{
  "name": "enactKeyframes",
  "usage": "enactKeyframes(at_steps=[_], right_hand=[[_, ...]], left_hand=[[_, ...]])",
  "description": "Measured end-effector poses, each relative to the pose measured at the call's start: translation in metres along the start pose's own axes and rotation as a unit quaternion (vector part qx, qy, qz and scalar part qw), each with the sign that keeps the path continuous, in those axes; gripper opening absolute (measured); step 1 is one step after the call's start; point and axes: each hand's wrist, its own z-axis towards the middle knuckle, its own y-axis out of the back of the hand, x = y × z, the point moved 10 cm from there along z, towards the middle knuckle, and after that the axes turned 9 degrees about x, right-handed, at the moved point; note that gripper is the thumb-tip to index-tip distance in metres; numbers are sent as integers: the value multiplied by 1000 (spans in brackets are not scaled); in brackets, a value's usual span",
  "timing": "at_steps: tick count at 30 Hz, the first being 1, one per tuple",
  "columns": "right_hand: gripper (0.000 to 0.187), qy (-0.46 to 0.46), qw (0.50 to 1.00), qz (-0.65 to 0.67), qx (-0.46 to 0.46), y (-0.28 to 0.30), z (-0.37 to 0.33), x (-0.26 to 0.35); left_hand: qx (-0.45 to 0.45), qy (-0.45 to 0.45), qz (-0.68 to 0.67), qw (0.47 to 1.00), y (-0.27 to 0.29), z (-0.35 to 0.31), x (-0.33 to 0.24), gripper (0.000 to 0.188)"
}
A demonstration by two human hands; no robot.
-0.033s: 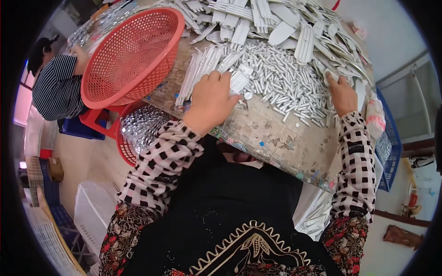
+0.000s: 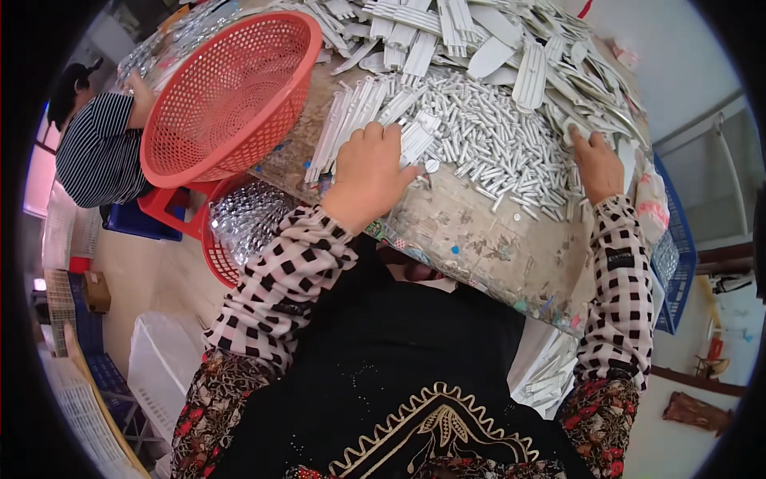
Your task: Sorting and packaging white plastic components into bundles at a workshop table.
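Head view: left hand (image 2: 369, 172) lies palm-down on the worn table (image 2: 479, 239), fingers curled over a bundle of white plastic strips (image 2: 359, 112), grasping them. Right hand (image 2: 597, 164) rests flat, released, on the pile of small white rods (image 2: 495, 136). Farther left, a red basket (image 2: 231, 96); beyond it, a person in a striped shirt (image 2: 100, 152).

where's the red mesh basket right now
In the head view the red mesh basket sits tilted at the table's upper-left edge, left of the left hand and the pile of white plastic parts.
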Motion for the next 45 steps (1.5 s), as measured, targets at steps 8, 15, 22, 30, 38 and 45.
enactKeyframes(at_steps=[8,15,22,30,38,45], right_hand=[[27,-75,873,449,-178,13,-40,-66],[33,-135,651,692,-282,32,-140,-43],[37,-152,905,380,-118,-17,-263,4],[39,-209,944,229,-111,-5,-223,-7],[43,-248,936,244,-54,-25,-213,3],[53,-294,932,201,68,-32,-205,18]], left_hand=[[24,9,-44,999,-18,8,17,41],[40,98,-196,975,0,0,35,44],[169,3,-651,740,3,-1,-11,40],[357,-7,-879,317,-47,-28,-121,67],[370,63,-894,245,-73,-42,-150,59],[364,87,-900,224,-84,-47,-150,48]])
